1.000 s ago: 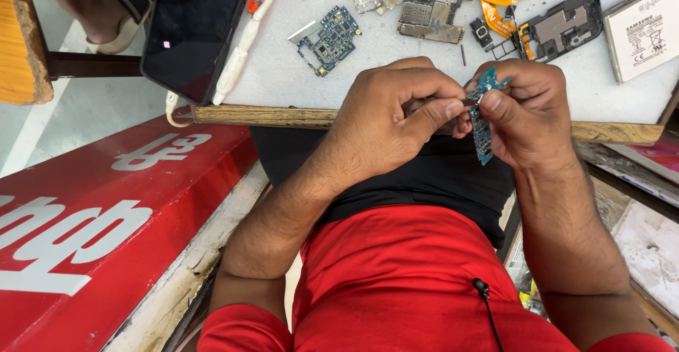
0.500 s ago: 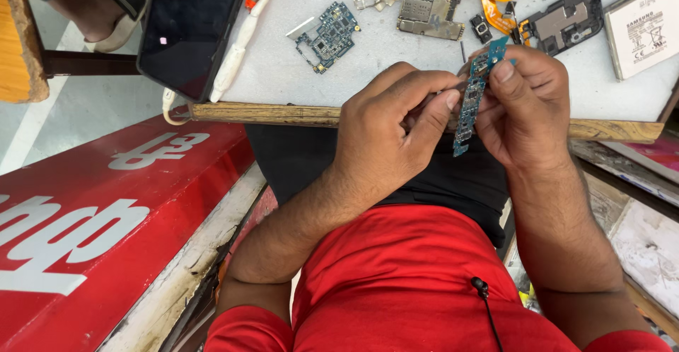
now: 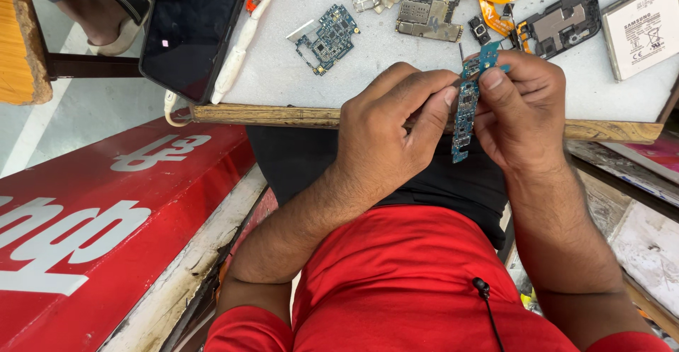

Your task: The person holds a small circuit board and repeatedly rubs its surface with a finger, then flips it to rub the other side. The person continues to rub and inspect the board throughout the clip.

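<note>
Both hands grasp a narrow blue circuit board (image 3: 465,115), held upright just above the near edge of the white surface (image 3: 297,76). Left hand (image 3: 385,136) pinches its side; right hand (image 3: 523,111) grips its top. A second board (image 3: 327,38) lies on the surface beyond.

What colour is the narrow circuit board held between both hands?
Blue-teal circuit board, seen best in the head view.
</note>
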Available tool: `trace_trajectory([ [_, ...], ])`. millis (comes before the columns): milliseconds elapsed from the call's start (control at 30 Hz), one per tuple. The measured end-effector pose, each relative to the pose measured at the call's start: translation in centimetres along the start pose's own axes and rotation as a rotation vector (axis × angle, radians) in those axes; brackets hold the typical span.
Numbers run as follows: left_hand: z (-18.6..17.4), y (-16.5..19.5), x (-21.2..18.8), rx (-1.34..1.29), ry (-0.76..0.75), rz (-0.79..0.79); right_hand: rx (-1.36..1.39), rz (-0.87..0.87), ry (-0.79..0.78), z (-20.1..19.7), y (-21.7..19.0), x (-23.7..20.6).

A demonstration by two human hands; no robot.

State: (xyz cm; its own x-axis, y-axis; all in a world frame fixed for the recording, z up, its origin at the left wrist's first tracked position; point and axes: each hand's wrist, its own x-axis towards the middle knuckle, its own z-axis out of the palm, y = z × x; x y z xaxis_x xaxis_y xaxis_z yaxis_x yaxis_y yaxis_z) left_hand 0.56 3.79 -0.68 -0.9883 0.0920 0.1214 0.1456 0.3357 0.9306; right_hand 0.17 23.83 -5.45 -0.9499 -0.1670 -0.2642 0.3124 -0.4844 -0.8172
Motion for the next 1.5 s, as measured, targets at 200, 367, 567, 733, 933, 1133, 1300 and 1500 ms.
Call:
trace_trajectory([
  [200, -0.2, 0.3, -0.2, 0.055, -0.004, 0.022, -0.058, 0.024, 0.067, 0.3, -0.1, -0.2],
  [367, -0.7, -0.8, 0.5, -0.145, -0.107, -0.027, -0.074, -0.006, -0.031, -0.6, 0.1, -0.2],
  [567, -0.6, -2.0, 1.0, -0.325, -0.21, -0.064, -0.038, 0.004, -0.128, -1.2, 0.0, 0.1],
  [733, -0.7, -2.9, 1.1, -0.378, -0.262, -0.034, -0.019, 0.015, -0.167, -1.5, 0.0, 0.1],
  [933, -0.6, -3.3, 1.4, -0.498, -0.345, -0.076, -0.015, 0.031, -0.2, -2.2, 0.0, 0.2],
  [1133, -1.0, -2.4, 1.4, -0.521, -0.342, -0.068, 0.038, 0.059, -0.211, -2.3, 0.0, 0.0],
  [1300, -2.0, -0.9, 0.5, -0.296, -0.225, -0.019, 0.024, 0.044, -0.16, -1.7, 0.2, -0.4],
  [1500, -1.6, -0.1, -0.2, -0.164, -0.127, -0.042, -0.024, -0.008, -0.176, -1.1, 0.1, -0.2],
])
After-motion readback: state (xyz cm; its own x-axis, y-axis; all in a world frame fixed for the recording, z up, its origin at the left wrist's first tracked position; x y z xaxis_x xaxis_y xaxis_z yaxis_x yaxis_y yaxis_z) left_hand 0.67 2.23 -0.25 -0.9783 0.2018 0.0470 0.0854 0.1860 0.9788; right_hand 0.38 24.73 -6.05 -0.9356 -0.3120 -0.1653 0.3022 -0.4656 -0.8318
